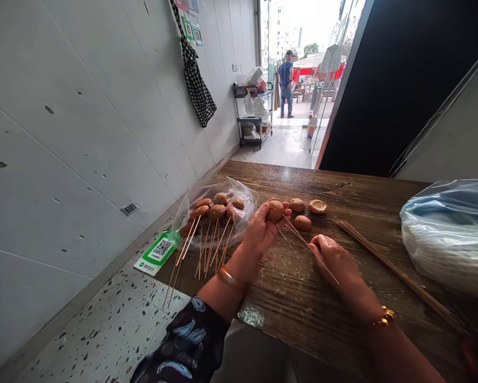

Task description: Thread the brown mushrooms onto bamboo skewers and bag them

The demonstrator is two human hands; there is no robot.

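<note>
head view: left grip [263, 227], stretched forward, clamps a mushroom [276, 211]; right grip [336, 259], curled, pinches a skewer [297, 231].

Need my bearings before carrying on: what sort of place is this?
Probably a small eatery or snack shop. Skewered brown mushrooms and a bundle of thin sticks lie on a wooden table, with a green-bordered QR-code card near its edge.
</note>
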